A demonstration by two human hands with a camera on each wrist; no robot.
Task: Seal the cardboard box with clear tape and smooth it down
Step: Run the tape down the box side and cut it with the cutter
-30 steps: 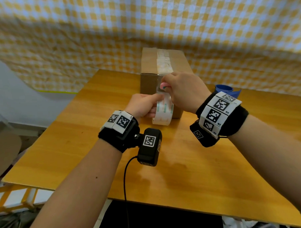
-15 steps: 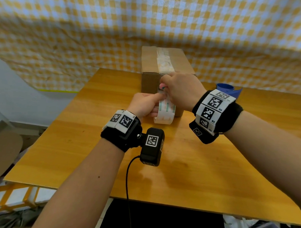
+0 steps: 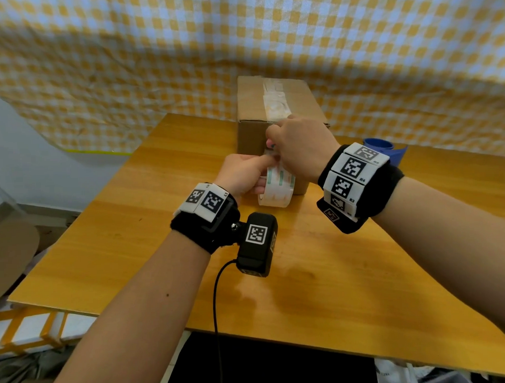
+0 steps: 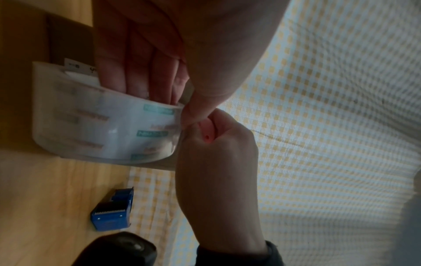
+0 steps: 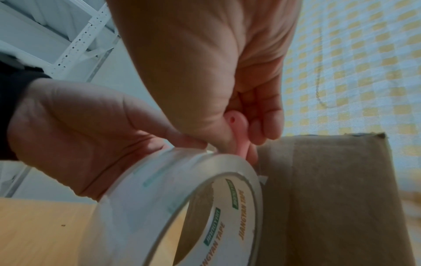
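- We have the cardboard box (image 3: 274, 110) standing on the bench (image 3: 349, 288), well back from the near edge, with a strip of clear tape (image 3: 275, 103) already lying along the seam on its top face.
- Our left hand (image 3: 243, 174) holds the tape roll (image 3: 277, 189) just in front of the box's near face: the fingers are curled through the core and the thumb rests on the outer winding, so this grip is closed on the roll.
- Our right hand (image 3: 299, 145) is curled round a small pink cutter (image 5: 235, 129), its grip pinching the tool against the tape where it leaves the roll, close to the top edge of the near face.
- We judge the step in hand to be cutting the strip free from the roll, after it has been run over the top and down the front. We cannot tell from these views whether the cut has started.
- The next move, as we read it, calls for a clean slice across the full width while the left hand keeps the tape taut. Then the roll goes down and we press the loose end flat on the front face and rub along the strip.
- Slack tape could wrinkle or stick to itself.
- A blue tape dispenser (image 4: 112, 214) lies on the bench to our right, unused.
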